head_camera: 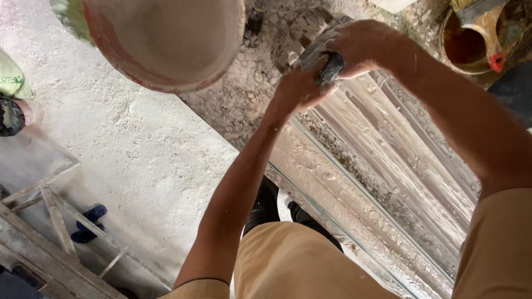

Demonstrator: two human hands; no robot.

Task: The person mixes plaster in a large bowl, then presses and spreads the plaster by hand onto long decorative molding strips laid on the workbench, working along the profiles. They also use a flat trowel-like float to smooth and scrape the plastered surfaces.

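Head view looks down on both hands meeting at the top of a wet, grooved stone slab (382, 182). The left hand (299, 86) and the right hand (363, 47) are both closed around a dark block (327, 58), which sits between them: the left hand grips its lower end from below, the right covers its upper end from above. The block rests against the slab's speckled upper part, near the slab's left edge. What the block is made of is hard to tell, since most of it is hidden by the fingers. The slab's ribbed face runs down and to the right, shiny with water. Just above left of the hands hangs a round red-rimmed basin (166, 44). At top right, well apart from the hands, stands a bucket (471, 44) with a brown inside. Grey concrete floor (138, 144) lies to the left, with a blue sandal (88, 221) beside a wooden frame (50, 238).
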